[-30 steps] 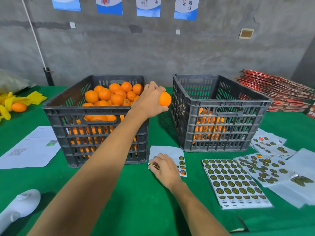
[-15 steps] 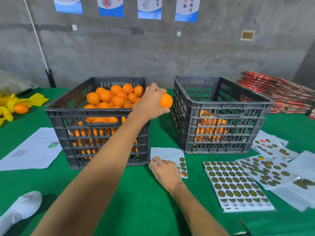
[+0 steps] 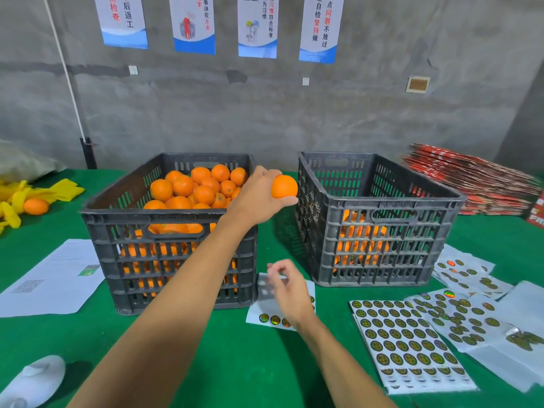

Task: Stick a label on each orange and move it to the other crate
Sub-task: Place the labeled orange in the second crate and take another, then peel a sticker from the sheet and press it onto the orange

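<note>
- Our left hand (image 3: 256, 198) grips an orange (image 3: 284, 187) at frame centre, between the two crates.
- Our right hand (image 3: 290, 287) hovers over the sheet (image 3: 266, 307); its fingertips look pinched, but blur keeps us from telling whether they carry a label.
- We risk a folded label, or dropping the orange outside the right crate (image 3: 379, 219).
- The full left crate (image 3: 167, 231) sits mid-left on the green table (image 3: 250, 363).
- Behind is a concrete wall (image 3: 294, 113), with posters (image 3: 259, 25) along the top.

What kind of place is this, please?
Probably a fruit packing workshop. Two crates of oranges stand on a green table, label sheets lie beside them, posters hang on a bare concrete wall, and flat cartons are stacked behind.
</note>
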Demonstrator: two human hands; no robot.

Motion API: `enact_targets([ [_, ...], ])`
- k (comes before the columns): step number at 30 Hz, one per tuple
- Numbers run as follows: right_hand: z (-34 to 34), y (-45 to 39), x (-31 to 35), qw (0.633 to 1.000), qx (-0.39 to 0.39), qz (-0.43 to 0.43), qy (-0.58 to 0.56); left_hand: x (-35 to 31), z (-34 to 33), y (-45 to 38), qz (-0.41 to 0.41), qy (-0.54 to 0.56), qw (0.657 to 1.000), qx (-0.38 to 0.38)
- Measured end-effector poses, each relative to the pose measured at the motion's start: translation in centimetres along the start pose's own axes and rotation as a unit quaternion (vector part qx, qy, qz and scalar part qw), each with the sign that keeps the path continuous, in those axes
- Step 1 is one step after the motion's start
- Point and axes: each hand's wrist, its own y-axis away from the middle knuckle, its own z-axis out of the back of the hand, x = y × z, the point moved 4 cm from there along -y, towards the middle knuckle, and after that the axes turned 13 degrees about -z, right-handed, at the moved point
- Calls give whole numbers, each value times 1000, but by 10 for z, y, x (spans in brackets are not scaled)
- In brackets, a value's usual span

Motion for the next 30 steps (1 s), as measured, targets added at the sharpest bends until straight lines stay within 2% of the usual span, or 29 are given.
enact_targets([
  [2, 12, -10, 28, 992, -28, 13, -120, 4, 4, -2, 9, 53, 998, -39],
  [6, 36, -27, 101, 969, -70, 53, -232, 14, 13, -4, 30, 210, 972, -101],
  [10, 44, -29, 160, 962, -51, 90, -252, 17, 19, -4, 57, 326, 935, -128],
  [15, 36, -29, 188, 966, -30, 110, -233, 18, 19, -5, 141, 465, 866, -116],
  [19, 37, -33, 192, 971, -51, 122, -199, 21, 18, -4, 140, 507, 844, -106],
  [30, 40, -43, 180, 967, -78, 122, -210, 23, 19, -3, 132, 531, 831, -101],
])
